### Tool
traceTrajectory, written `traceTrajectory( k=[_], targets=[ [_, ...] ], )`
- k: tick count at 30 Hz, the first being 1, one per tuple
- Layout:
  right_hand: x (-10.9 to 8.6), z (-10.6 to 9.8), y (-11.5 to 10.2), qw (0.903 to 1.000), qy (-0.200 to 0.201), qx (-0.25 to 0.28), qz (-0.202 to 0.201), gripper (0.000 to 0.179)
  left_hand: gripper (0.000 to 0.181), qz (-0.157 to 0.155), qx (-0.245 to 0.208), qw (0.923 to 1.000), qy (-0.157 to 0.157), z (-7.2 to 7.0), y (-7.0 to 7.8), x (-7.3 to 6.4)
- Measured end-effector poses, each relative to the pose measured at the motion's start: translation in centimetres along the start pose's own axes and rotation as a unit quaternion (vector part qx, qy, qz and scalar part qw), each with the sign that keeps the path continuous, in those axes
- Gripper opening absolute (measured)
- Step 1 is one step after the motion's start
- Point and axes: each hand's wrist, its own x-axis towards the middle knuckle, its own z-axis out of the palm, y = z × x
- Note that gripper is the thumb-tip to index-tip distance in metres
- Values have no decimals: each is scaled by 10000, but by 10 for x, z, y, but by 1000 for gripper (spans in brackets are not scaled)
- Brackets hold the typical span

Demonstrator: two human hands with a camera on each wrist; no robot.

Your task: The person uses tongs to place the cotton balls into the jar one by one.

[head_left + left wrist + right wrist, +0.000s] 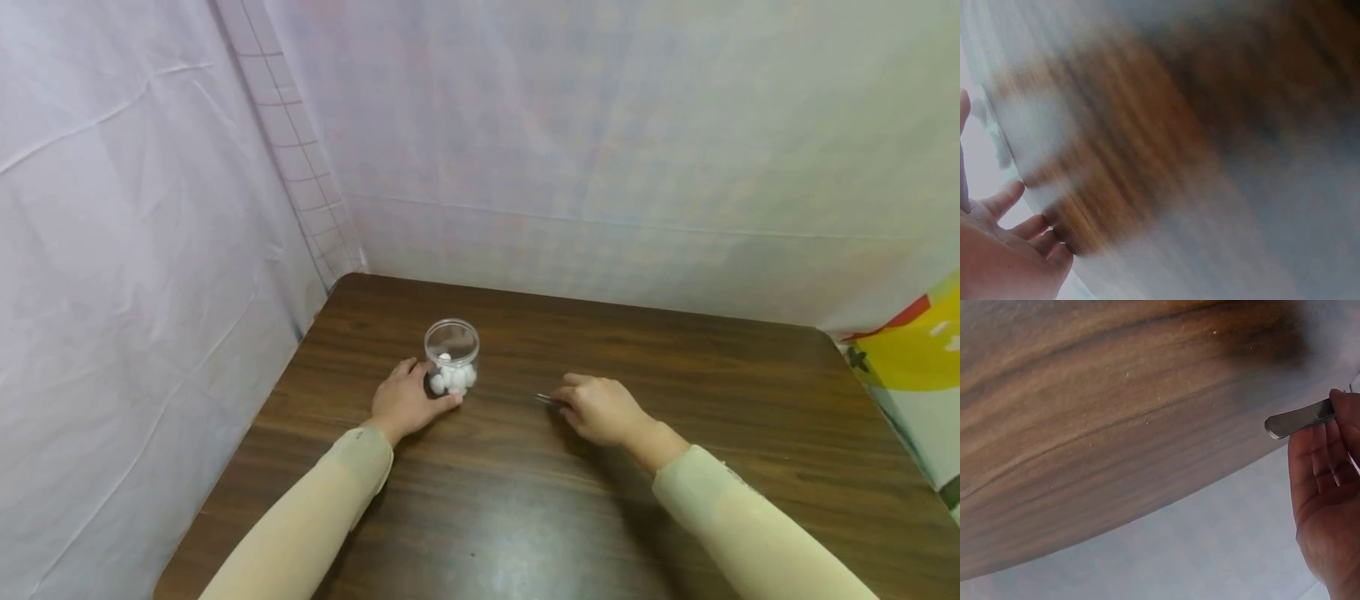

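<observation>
A clear round jar [452, 340] stands upright on the table, partly filled with several white balls [454, 377] that look like cotton balls. My left hand [408, 400] holds the jar low at its left side, with the thumb along the front and the fingers behind. In the left wrist view the fingers of the left hand [1016, 244] reach out close to the tabletop. To the right of the jar, my right hand [603, 410] pinches metal tweezers [1300, 420] between thumb and fingers. Their thin tips point left toward the jar, low over the table.
The dark wood-grain table [675, 358] has rounded far corners. White cloth [562, 150] hangs behind it and along the left side. A yellow and red printed item [918, 342] lies beyond the right edge.
</observation>
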Motion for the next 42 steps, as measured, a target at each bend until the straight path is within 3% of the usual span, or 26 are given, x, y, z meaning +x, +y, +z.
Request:
traceTrajectory(
  k=[19,42],
  targets=[
    [0,15,-3,10000,1,80,-31,24,81,-20,-22,10000,-21,0,0,-1],
    [-3,18,0,9996,32,284,-16,35,82,-9,-30,10000,-44,0,2,-1]
  ],
)
